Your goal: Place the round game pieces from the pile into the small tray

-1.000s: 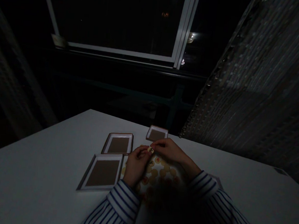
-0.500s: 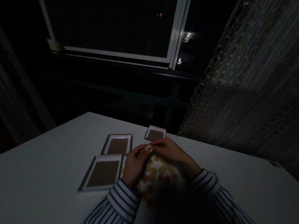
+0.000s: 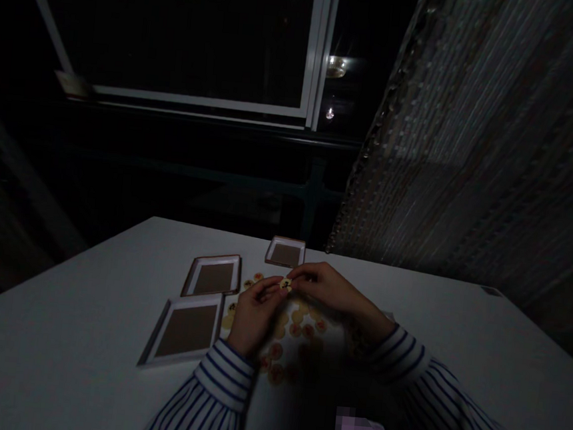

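Note:
A round, pale Chinese chess piece with a dark character on its face is pinched between the fingertips of both hands, raised above the table. My left hand grips its left side with fingers curled. From the right, my right hand holds the other edge between thumb and fingers. Below and between my wrists lie several loose Chinese chess pieces, some with red marks, partly lost in shadow. Two more pieces show just beyond my left hand, and others lie beside it, partly covered.
Two shallow rectangular trays stand left of my hands. A smaller tray sits toward the table's far edge. The white table is dimly lit. A beaded curtain hangs at the right, and a pixelated pinkish patch appears near the bottom.
The view has shifted right, so the trays and window appear further left. Both hands still hold the piece; its face looks slightly turned. More loose pieces show around my left hand.

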The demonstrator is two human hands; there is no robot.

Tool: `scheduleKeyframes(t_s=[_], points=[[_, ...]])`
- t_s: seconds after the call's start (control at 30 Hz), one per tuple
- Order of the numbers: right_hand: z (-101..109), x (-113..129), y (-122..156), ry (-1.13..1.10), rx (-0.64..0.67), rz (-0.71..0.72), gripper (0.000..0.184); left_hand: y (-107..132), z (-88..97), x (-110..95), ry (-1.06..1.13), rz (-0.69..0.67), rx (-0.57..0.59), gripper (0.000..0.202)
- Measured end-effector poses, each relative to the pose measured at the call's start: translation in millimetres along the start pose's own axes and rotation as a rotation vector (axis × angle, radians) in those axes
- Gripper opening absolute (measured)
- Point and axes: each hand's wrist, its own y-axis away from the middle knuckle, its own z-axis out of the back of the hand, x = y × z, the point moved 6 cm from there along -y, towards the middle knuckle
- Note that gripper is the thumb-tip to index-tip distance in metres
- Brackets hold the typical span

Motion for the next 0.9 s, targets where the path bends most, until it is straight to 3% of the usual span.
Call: scheduleKeyframes(t_s=[0.37,0.63,0.9], points=[[12,19,35,0.016,-0.089,0.051,0.019,15,-16.1,-10,-0.107,-0.108,0.118,0.031],[17,10,58,-0.004,-0.116,0.029,0.023,26,-30.7,-11,-0.142,-0.11,0.18,0.026],[30,1,85,0.107,-0.235,-0.018,0.023,31,-37.4,-4,-0.17,-0.048,0.189,0.029]])
